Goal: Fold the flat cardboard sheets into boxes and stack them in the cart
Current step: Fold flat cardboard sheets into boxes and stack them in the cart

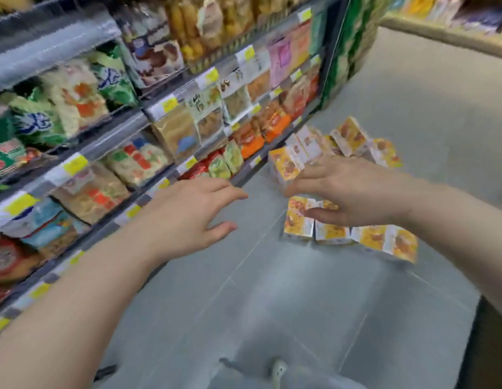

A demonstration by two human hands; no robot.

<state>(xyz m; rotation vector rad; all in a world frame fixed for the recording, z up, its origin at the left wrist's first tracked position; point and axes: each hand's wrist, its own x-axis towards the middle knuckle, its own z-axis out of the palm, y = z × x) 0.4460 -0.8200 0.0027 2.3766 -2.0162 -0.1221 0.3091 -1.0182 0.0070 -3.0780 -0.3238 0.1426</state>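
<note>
Several small yellow and white printed boxes lie on the grey floor in two groups: a near row (353,237) and a far cluster (342,144). My right hand (350,192) reaches out above the near row, fingers spread and slightly bent, thumb just over the row's upper boxes; it holds nothing that I can see. My left hand (193,209) hovers over the floor to the left, fingers straight and relaxed, empty. The picture is blurred by motion. No cart or flat sheets can be seen.
Store shelves (160,113) packed with snack packets run along the left. A green display end (348,46) stands at the shelf's far end. Another shelf (454,21) crosses the top right. Grey tiled floor (272,304) fills the middle.
</note>
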